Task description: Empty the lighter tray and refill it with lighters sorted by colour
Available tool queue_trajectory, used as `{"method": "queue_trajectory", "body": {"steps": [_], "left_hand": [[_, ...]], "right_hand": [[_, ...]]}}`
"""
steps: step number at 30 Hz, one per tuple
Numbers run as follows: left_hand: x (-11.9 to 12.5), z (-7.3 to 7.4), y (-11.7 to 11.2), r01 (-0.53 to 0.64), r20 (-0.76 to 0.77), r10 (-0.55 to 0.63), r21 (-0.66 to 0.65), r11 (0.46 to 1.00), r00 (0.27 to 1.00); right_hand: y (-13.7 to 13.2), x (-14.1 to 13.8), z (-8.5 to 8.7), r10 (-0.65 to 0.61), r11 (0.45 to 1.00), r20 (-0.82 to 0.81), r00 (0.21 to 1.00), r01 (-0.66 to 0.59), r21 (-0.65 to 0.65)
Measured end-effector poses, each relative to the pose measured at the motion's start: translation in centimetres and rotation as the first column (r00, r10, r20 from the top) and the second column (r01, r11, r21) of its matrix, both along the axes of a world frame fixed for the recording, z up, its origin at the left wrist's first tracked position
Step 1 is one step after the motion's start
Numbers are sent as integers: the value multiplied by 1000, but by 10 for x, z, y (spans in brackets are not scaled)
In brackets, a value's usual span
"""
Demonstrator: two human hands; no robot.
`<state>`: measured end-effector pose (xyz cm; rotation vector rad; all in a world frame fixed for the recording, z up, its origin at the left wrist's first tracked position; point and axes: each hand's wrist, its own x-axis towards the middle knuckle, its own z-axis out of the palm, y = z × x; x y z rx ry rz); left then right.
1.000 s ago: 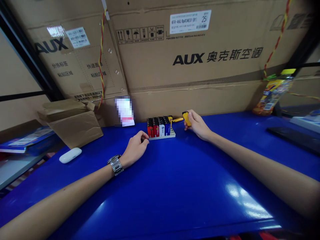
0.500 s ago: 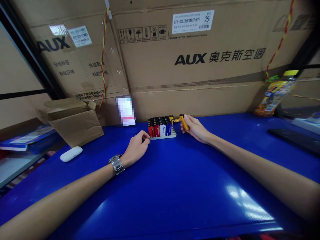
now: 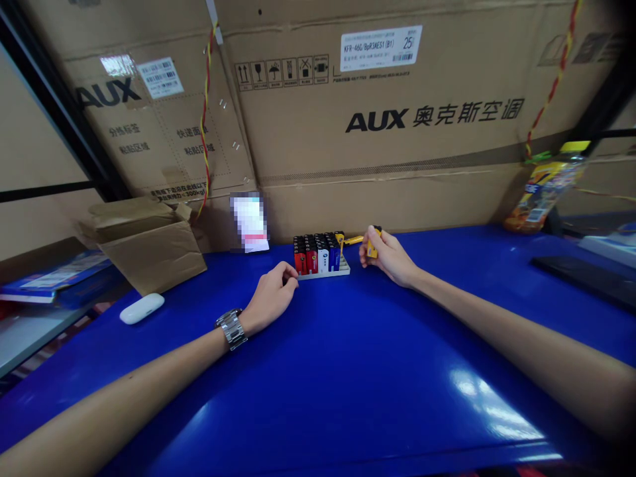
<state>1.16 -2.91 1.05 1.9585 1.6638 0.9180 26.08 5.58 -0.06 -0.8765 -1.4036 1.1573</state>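
Observation:
A white tray holds several upright lighters with black tops, in red, white and blue rows. One yellow lighter stands at the rows' right end, and empty slots show in the tray's right part. Another yellow lighter lies on the table just behind that end. My right hand, right of the tray, grips a yellow lighter upright between thumb and fingers, apart from the tray. My left hand rests on the table with curled fingers closed at the tray's left end; the fingertips are partly hidden.
On the blue table lie a white oval case and an open cardboard box at left. A lit phone leans against the large carton. A drink bottle and a dark flat object sit at right.
My right hand has turned the yellow lighter more upright and drawn it slightly right, away from the lighter lying behind the tray. My left hand keeps its place.

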Motion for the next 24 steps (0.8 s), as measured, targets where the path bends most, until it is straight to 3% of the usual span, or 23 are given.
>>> {"method": "queue_trajectory", "body": {"steps": [3, 7, 11, 15, 20, 24], "left_hand": [[0, -1, 0, 3, 4, -3, 2, 1000, 1000], [0, -1, 0, 3, 10, -3, 3, 1000, 1000], [0, -1, 0, 4, 7, -4, 14, 1000, 1000], [0, -2, 0, 9, 6, -9, 19, 1000, 1000], [0, -1, 0, 10, -2, -10, 16, 1000, 1000], [0, -1, 0, 13, -1, -13, 12, 1000, 1000]], "right_hand": [[-2, 1, 3, 16, 999, -37, 999, -18, -47], [-2, 1, 5, 62, 968, -6, 998, -62, -243], [-3, 0, 8, 29, 941, -21, 999, -34, -337], [-5, 0, 10, -12, 927, -51, 999, -8, -375], [-5, 0, 10, 41, 929, -30, 999, -50, -366], [-4, -1, 9, -2, 930, -11, 1000, -2, -367]]}}
